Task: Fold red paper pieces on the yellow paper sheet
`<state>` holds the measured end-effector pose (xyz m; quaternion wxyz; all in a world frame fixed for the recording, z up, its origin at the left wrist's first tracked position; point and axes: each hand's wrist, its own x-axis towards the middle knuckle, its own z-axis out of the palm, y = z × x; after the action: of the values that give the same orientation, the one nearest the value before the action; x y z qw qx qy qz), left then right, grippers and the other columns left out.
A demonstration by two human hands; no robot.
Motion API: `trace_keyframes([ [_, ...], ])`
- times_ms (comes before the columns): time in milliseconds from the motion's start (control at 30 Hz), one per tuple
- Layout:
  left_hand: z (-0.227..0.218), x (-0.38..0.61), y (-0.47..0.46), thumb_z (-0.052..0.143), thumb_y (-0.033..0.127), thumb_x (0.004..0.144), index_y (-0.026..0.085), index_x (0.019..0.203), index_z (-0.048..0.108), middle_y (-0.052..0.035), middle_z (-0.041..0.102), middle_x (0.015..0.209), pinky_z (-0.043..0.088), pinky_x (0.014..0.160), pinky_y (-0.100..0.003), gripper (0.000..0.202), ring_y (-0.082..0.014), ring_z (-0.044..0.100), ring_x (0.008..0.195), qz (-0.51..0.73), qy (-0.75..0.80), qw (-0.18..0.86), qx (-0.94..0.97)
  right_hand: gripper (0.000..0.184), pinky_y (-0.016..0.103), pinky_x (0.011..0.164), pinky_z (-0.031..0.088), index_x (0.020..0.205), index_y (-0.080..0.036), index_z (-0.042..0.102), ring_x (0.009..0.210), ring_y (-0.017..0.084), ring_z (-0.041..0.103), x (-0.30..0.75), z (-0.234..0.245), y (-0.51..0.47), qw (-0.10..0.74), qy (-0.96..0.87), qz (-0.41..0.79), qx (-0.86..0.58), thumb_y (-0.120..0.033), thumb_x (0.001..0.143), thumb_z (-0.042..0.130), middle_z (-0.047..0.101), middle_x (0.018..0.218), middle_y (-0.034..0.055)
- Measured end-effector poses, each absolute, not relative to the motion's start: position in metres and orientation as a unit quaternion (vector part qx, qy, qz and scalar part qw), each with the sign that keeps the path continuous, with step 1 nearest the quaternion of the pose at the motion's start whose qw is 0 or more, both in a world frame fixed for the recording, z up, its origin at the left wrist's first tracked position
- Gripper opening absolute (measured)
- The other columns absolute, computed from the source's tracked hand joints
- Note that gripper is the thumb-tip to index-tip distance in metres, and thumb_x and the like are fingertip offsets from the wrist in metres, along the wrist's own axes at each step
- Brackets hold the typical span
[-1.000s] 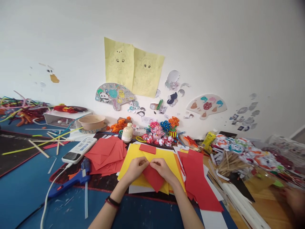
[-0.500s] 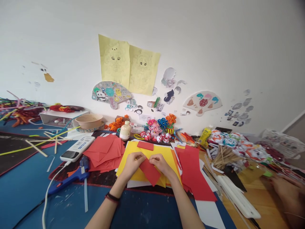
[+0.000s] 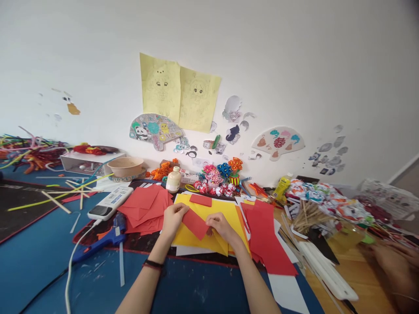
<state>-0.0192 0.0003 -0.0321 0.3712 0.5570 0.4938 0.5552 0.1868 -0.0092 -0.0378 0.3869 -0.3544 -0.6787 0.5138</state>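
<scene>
A small red paper rectangle [image 3: 195, 224] is held between my two hands, tilted down to the right. My left hand [image 3: 176, 218] pinches its upper left end. At its right end, the fingers of my right hand [image 3: 218, 225] are closed on the edge. Beneath lie yellow paper sheets [image 3: 225, 213], with another small red paper piece [image 3: 200, 200] resting near their top edge. A stack of red paper squares [image 3: 144, 209] is left of my left hand, and longer red paper strips [image 3: 270, 235] lie to the right of my right hand.
A blue glue gun [image 3: 113, 235] lies at left near a white power strip [image 3: 109, 203] with its cable. Behind the paper stand a cream bottle [image 3: 173, 179] and pipe-cleaner flowers [image 3: 224, 170]. Wooden sticks [image 3: 310, 216] are at right, where another person's hand [image 3: 396, 261] shows.
My left hand has moved left along the red paper rectangle, and my right hand has shifted to its right end. The rectangle now lies flatter between them. The camera view has shifted slightly.
</scene>
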Motion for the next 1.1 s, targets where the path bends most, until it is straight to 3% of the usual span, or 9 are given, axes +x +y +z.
trace_keyframes([
  [200, -0.032, -0.041, 0.007, 0.058, 0.042, 0.072, 0.014, 0.068, 0.064, 0.0009, 0.057, 0.063, 0.031, 0.052, -0.020, 0.029, -0.0128, 0.047, 0.061, 0.618, 0.514, 0.358, 0.475, 0.027, 0.022, 0.047, 0.038, 0.055, -0.014, 0.061, 0.045, 0.012, 0.054, 0.192, -0.040, -0.011, 0.398, -0.668, 0.519, -0.355, -0.021, 0.077, 0.049, 0.059, 0.052, 0.0026],
  [500, -0.037, -0.031, 0.004, 0.063, 0.056, 0.062, 0.013, 0.066, 0.065, 0.0016, 0.055, 0.052, 0.029, 0.044, -0.021, 0.043, -0.0112, 0.046, 0.047, 0.632, 0.496, 0.416, 0.425, 0.024, 0.025, 0.052, 0.045, 0.090, -0.014, 0.064, 0.051, 0.013, 0.057, 0.184, -0.038, -0.015, 0.429, -0.626, 0.552, -0.346, -0.036, 0.080, 0.065, 0.062, 0.065, 0.0018],
  [733, -0.042, -0.030, 0.003, 0.063, 0.057, 0.063, 0.013, 0.071, 0.064, -0.0009, 0.061, 0.062, 0.035, 0.047, -0.021, 0.045, -0.0138, 0.053, 0.053, 0.625, 0.485, 0.446, 0.419, 0.025, 0.024, 0.052, 0.044, 0.094, -0.014, 0.062, 0.053, 0.012, 0.057, 0.182, -0.040, -0.016, 0.432, -0.618, 0.561, -0.343, -0.034, 0.079, 0.067, 0.063, 0.067, 0.0016],
  [867, -0.041, -0.030, 0.003, 0.062, 0.057, 0.065, 0.014, 0.070, 0.061, -0.0001, 0.061, 0.064, 0.037, 0.050, -0.021, 0.043, -0.0137, 0.053, 0.057, 0.615, 0.475, 0.456, 0.433, 0.025, 0.024, 0.051, 0.044, 0.095, -0.015, 0.062, 0.051, 0.013, 0.057, 0.182, -0.045, -0.013, 0.441, -0.612, 0.553, -0.355, -0.033, 0.078, 0.067, 0.063, 0.066, 0.0015],
  [1000, -0.042, -0.027, 0.002, 0.064, 0.054, 0.066, 0.015, 0.064, 0.060, 0.0023, 0.056, 0.056, 0.034, 0.048, -0.020, 0.040, -0.0113, 0.049, 0.051, 0.593, 0.470, 0.464, 0.460, 0.036, 0.025, 0.050, 0.044, 0.112, -0.019, 0.061, 0.050, 0.014, 0.056, 0.182, -0.046, -0.009, 0.481, -0.615, 0.506, -0.367, -0.028, 0.077, 0.065, 0.063, 0.067, -0.0001],
  [1100, -0.043, -0.023, 0.001, 0.065, 0.054, 0.066, 0.015, 0.052, 0.055, 0.0035, 0.048, 0.045, 0.029, 0.044, -0.020, 0.042, -0.0097, 0.043, 0.044, 0.572, 0.473, 0.470, 0.477, 0.029, 0.028, 0.062, 0.049, 0.103, -0.020, 0.068, 0.068, 0.018, 0.063, 0.182, -0.041, -0.008, 0.519, -0.625, 0.444, -0.379, -0.028, 0.075, 0.066, 0.068, 0.084, 0.0053],
])
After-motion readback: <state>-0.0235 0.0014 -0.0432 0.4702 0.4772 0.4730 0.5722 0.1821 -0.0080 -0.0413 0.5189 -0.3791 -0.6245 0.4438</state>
